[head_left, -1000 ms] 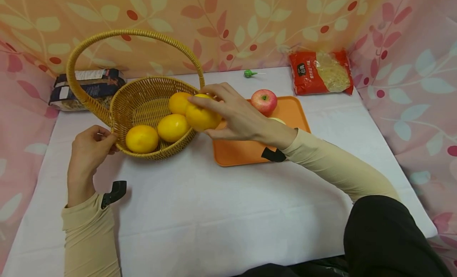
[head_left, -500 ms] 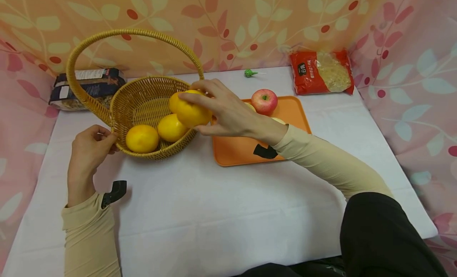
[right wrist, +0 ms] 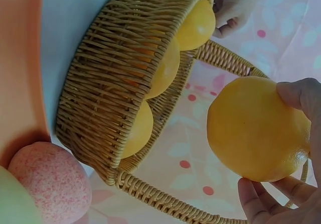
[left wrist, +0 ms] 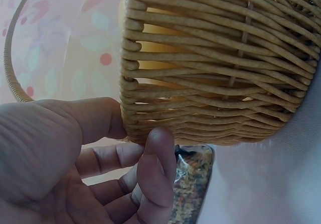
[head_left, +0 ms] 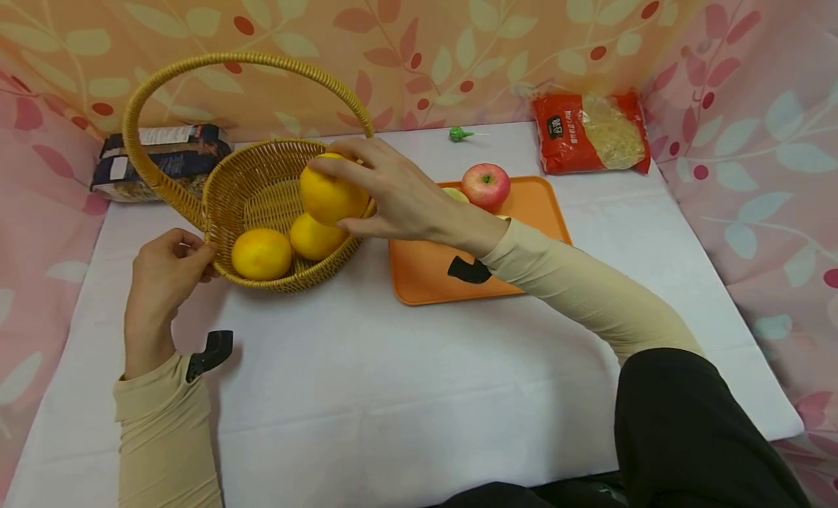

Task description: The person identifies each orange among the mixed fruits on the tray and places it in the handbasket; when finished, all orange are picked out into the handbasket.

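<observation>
My right hand [head_left: 406, 195] pinches a round yellow orange [head_left: 332, 191] between thumb and fingers, above the right side of the wicker basket [head_left: 288, 282]. In the right wrist view the held orange [right wrist: 256, 128] is apart from three oranges lying in the basket, one of them the orange [right wrist: 138, 131] by the handle's base. From the head, the held one hides that orange; an orange [head_left: 262, 254] and another orange [head_left: 316, 237] show. My left hand [head_left: 166, 275] pinches the basket's left rim; in the left wrist view, thumb and index finger meet at the woven edge.
An orange tray [head_left: 432, 275] right of the basket bears a red apple [head_left: 486, 186] and a pale green fruit [head_left: 456, 194], partly behind my arm. At the back are a red packet [head_left: 589, 133], a small green-headed item [head_left: 458, 134] and a dark bag [head_left: 164, 155]. The basket handle [head_left: 249, 59] arches high.
My right hand has moved left with the orange, from beside the basket's right rim to over its inside, covering one orange there. My left hand has stayed at the rim.
</observation>
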`<state>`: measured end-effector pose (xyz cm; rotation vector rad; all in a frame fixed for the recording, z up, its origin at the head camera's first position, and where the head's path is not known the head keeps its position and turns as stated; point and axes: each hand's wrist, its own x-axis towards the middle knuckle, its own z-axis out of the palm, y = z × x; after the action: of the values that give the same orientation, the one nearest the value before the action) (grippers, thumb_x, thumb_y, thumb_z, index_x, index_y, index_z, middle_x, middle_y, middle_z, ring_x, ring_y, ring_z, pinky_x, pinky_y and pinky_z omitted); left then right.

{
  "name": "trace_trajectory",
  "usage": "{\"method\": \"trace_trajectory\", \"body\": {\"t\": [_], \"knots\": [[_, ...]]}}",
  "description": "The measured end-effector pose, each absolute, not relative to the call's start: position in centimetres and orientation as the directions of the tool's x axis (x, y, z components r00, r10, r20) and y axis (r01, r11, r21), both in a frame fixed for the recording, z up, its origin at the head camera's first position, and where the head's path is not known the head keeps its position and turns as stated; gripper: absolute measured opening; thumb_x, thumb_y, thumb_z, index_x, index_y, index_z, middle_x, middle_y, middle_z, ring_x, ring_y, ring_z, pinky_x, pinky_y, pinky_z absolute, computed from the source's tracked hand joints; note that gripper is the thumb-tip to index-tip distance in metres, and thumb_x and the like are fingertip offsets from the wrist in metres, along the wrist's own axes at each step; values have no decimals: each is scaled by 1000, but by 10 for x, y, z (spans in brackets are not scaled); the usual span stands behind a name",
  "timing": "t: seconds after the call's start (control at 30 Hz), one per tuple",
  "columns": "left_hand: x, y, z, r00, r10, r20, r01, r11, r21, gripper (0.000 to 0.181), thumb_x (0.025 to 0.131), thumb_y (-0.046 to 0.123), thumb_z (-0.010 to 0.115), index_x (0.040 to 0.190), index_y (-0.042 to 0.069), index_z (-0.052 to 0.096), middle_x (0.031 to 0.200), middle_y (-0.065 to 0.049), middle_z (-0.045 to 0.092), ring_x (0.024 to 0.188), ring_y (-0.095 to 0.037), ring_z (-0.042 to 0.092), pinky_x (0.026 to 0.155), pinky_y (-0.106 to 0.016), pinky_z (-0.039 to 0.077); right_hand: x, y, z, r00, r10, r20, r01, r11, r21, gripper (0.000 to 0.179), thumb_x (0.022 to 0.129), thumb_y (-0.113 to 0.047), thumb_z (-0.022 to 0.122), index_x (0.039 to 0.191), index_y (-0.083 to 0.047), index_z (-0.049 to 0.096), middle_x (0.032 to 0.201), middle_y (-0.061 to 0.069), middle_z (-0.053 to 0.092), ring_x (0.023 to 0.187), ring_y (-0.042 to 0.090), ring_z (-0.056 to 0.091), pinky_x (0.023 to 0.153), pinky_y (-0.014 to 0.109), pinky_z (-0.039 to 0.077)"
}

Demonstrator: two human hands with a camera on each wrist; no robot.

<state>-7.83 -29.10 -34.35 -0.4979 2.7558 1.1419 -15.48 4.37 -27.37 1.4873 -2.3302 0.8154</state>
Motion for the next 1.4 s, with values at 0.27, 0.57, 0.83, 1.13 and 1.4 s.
{"method": "trace_trajectory", "body": {"t": [0.27, 0.57, 0.83, 1.13, 1.4], "knots": [[-79, -291, -343, -941, -251, -229, -339, 661, 669, 32, 97, 29, 53, 108, -1, 54, 66, 15, 56, 55, 0, 62, 55, -20, 54, -159, 32, -273, -453, -773, 443, -887, 346, -304, 58, 86, -34, 67, 138, -14, 52, 142, 13, 48, 134, 25, 45, 114, 30, 35], [-79, -291, -343, -939, -253, -235, -344, 657, 670, 32, 98, 29, 53, 109, -1, 54, 66, 15, 56, 55, 0, 62, 55, -21, 54, -161, 14, -275, -473, -780, 411, -876, 367, -312, 60, 87, -35, 69, 139, -13, 50, 142, 14, 46, 130, 27, 46, 113, 30, 36], [-78, -292, -344, -936, -262, -237, -352, 660, 663, 34, 97, 31, 53, 108, -1, 54, 66, 12, 58, 57, -4, 64, 56, -23, 54, -168, -3, -280, -498, -775, 390, -862, 392, -321, 63, 87, -35, 69, 140, -10, 49, 135, 13, 48, 118, 24, 51, 108, 28, 37], [-78, -292, -343, -940, -254, -229, -342, 656, 673, 32, 97, 30, 54, 106, -1, 54, 68, 11, 58, 58, -7, 65, 56, -24, 56, -173, -20, -284, -553, -759, 345, -830, 464, -308, 65, 86, -39, 70, 141, -12, 48, 140, 10, 47, 120, 22, 54, 105, 28, 43], [-78, -291, -343, -942, -246, -230, -337, 657, 675, 32, 98, 29, 52, 108, -2, 54, 67, 13, 57, 56, -1, 62, 55, -21, 54, -178, -32, -291, -583, -750, 312, -811, 511, -287, 65, 86, -41, 70, 141, -14, 48, 142, 9, 49, 128, 24, 50, 110, 31, 39]]}}
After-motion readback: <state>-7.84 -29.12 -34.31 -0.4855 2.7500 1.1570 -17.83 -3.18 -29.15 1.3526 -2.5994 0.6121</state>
